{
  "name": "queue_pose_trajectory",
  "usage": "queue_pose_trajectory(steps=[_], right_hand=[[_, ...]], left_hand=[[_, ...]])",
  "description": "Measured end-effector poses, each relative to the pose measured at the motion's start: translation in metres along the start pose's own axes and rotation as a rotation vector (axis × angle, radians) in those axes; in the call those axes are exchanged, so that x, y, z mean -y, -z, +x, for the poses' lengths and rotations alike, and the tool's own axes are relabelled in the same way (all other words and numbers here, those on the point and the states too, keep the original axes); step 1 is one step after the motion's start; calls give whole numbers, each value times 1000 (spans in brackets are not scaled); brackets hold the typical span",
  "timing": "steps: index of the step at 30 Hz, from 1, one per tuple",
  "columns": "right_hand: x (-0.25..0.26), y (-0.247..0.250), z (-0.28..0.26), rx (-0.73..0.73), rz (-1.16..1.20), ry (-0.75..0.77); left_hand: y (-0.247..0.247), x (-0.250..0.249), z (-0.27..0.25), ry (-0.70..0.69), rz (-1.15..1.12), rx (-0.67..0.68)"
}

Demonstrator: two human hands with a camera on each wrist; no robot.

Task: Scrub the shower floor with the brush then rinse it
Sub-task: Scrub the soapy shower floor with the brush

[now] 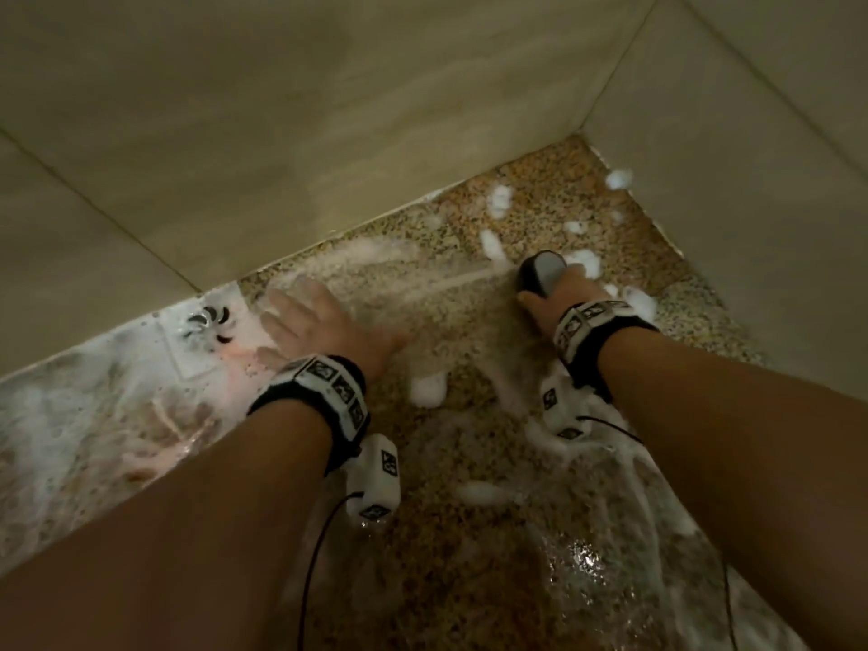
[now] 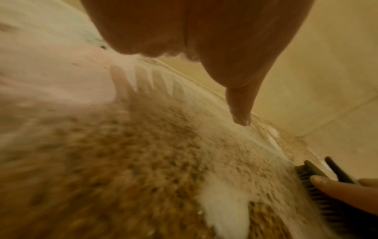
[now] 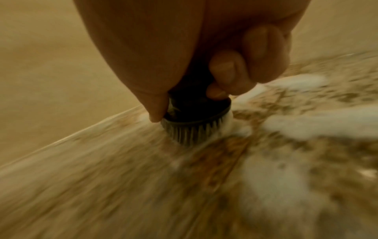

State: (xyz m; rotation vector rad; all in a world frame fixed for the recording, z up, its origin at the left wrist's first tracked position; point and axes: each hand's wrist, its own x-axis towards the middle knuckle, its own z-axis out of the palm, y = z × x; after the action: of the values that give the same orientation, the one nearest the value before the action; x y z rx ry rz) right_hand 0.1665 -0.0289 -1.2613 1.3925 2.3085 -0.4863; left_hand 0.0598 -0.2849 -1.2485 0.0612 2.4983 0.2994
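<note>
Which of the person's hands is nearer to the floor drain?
Left. The left hand lies spread just beside the drain; the right hand grips the brush farther off, near the corner.

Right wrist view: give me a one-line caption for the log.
Right hand grips the brush, bristles down on the soapy speckled floor beside the wall.

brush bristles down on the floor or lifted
Down. In the right wrist view the brush bristles press onto the wet floor, foam beside them, and the right hand grips its handle.
</note>
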Motion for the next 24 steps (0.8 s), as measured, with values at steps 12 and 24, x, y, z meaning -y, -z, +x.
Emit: queue_pose_trajectory(steps=[12,24], right_hand=[[7,28,63,-60,123,-147],[109,-3,24,113,-121,508]], left_hand=[[-33,-25,41,4,216,168],[-30,-29,42,38,199,182]])
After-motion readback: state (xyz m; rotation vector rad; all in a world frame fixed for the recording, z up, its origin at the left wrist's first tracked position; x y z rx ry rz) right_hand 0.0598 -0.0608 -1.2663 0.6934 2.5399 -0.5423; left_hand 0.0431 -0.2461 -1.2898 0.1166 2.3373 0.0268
